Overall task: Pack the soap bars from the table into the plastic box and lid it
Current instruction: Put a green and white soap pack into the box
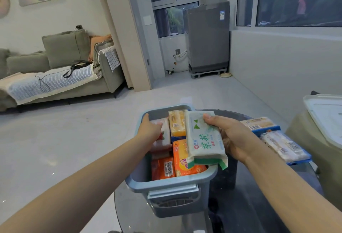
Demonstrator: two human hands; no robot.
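A blue-grey plastic box (pixel 166 184) stands on the dark glass table, holding several wrapped soap bars in orange (pixel 182 160), yellow (pixel 176 123) and white-red wrappers. My right hand (pixel 231 136) is shut on a white-and-green wrapped soap bar (pixel 203 140), held over the box's right side. My left hand (pixel 149 129) reaches into the box's far left corner and rests on a white-red soap bar (pixel 165 136). Two more wrapped soap packs (pixel 283 144) lie on the table to the right of the box.
A white plastic lid (pixel 325 119) lies on a beige surface at the far right. The round glass table's edge (pixel 118 205) curves just left of the box. Beyond are a bare tiled floor, a grey sofa at left and a washing machine by the windows.
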